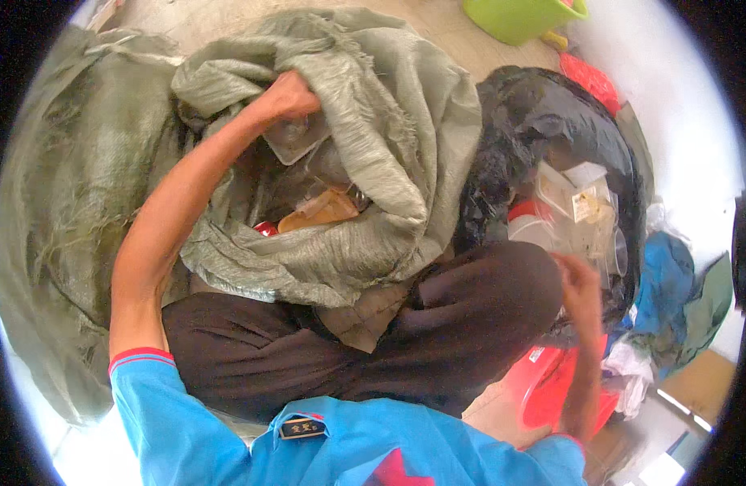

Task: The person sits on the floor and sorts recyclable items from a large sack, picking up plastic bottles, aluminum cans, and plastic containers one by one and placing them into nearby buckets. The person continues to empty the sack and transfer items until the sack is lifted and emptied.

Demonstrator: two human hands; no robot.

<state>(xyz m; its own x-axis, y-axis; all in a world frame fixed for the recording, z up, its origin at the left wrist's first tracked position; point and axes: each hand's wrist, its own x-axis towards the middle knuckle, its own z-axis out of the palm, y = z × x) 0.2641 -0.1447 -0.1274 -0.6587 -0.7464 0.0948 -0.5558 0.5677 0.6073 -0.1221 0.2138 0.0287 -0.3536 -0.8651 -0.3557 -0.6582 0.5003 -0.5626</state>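
My left hand is closed at the back of the open woven grey-green sack, just above a clear plastic container; what its curled fingers grip is unclear. Inside the sack lie crumpled clear plastic, an orange-tan piece and a small red item. My right hand is low beside the black bag, partly blurred, near my bent knee; its grip cannot be made out. The black bag holds several white and clear containers and some red plastic.
A second bulging sack stands left. A green tub and red bag are at the back. At right lie blue plastic, a red basin and cardboard. My legs cross the foreground.
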